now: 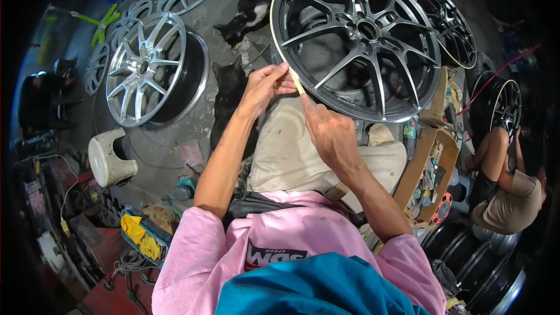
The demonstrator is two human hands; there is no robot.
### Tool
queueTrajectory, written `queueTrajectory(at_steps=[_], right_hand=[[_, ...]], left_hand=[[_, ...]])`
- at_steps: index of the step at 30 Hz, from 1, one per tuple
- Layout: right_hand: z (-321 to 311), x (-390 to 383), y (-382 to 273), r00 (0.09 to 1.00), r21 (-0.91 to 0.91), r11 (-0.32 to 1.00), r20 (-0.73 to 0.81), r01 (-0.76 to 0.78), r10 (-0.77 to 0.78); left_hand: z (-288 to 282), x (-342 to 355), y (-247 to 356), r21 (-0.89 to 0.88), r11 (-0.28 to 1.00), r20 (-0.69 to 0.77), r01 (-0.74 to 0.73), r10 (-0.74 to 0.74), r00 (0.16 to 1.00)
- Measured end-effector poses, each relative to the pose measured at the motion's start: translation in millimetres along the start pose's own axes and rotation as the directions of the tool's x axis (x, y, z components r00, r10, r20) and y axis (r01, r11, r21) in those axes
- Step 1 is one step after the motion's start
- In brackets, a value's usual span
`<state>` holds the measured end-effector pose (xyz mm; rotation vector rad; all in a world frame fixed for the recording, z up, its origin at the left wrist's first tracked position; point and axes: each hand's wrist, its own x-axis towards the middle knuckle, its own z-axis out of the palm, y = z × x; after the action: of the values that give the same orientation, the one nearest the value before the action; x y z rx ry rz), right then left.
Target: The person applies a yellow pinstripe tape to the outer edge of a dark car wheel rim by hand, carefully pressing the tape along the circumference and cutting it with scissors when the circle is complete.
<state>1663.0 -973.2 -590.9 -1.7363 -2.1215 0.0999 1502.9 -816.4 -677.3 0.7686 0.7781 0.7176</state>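
A dark grey alloy wheel [368,30] with split spokes tilts in front of me, above my lap. Thin yellow masking tape [297,81] follows the left side of its rim, and its lower end comes away toward my hands. My left hand [267,84] pinches the tape against the rim edge with thumb and index finger, its other fingers reaching behind it. Just right of it, my right hand [333,134] has the tape's end at its index fingertip, with the remaining fingers curled; its thumb is hidden.
A silver wheel [144,67] stands at left, near a white stool [111,157]. Black-and-white cats [251,14] lie by the big wheel. A cardboard box [402,198] of tools sits at right. Beyond it another person [507,198] crouches near a taped wheel [507,108].
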Motion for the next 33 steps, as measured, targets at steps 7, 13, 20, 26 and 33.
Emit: queueTrajectory(at_steps=[7,13,20,26,33], right_hand=[[0,3,-4,1.000,-0.045,0.999,0.022,0.008,-0.007],[-3,5,-11,0.999,-0.032,0.999,0.033,0.013,-0.011],[1,-6,5,0.999,-0.027,0.999,0.032,-0.017,0.018],[-1,-9,16,0.997,-0.125,0.991,0.077,0.038,-0.029],[1,-13,20,0.994,-0.109,0.993,0.103,0.051,-0.039]], left_hand=[[0,-6,9,0.072,0.997,-0.009,0.019,-0.019,1.000],[-10,-3,3,0.064,0.997,0.031,0.049,-0.051,0.998],[-1,-4,-2,-0.053,0.998,0.080,0.018,-0.013,0.997],[2,-1,-2,-0.021,1.000,0.030,-0.009,0.009,1.000],[4,-3,-2,0.010,1.000,-0.007,-0.013,0.013,1.000]])
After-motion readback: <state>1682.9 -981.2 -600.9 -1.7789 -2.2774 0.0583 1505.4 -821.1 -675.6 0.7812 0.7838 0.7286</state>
